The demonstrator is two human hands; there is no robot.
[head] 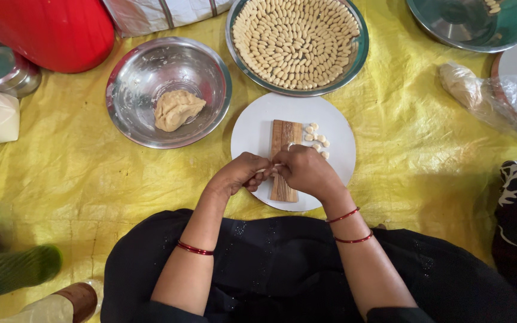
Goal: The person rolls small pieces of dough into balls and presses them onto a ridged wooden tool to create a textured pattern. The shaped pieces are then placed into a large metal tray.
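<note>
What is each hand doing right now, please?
Left hand: closed, pinching a dough bit.
Right hand: closed on the same dough bit, over the ridged board.

A crinkled, glossy yellow plastic sheet [402,155] covers the whole floor under soft, even light, with a large red rounded container [49,30] at its upper-left edge.
</note>
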